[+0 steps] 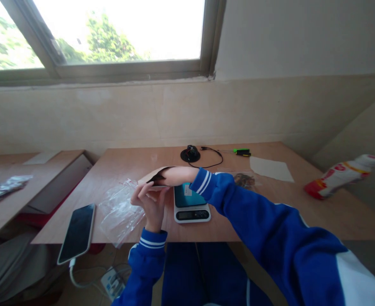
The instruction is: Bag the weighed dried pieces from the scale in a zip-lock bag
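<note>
My left hand (150, 203) is closed on the near edge of a brown paper bag (149, 174), its fingers and thumb pinching the rim. Through the dark opening of that bag reaches my right hand (173, 175), whose fingers are hidden inside. Below my right wrist, a digital kitchen scale (192, 216) with a teal top lies on the table, partly covered by the arm. Clear plastic bags (120, 212) lie crumpled left of my left hand. A small clear bag with brown contents (244, 180) is behind my right sleeve.
A smartphone (77, 233) with a charging cable overhangs the table's front left edge. Toward the back are a black round stand with a cable (190, 154) and green-black tools (243, 152). A paper sheet (272, 168) and a red-white bottle (342, 177), tilted, are at right.
</note>
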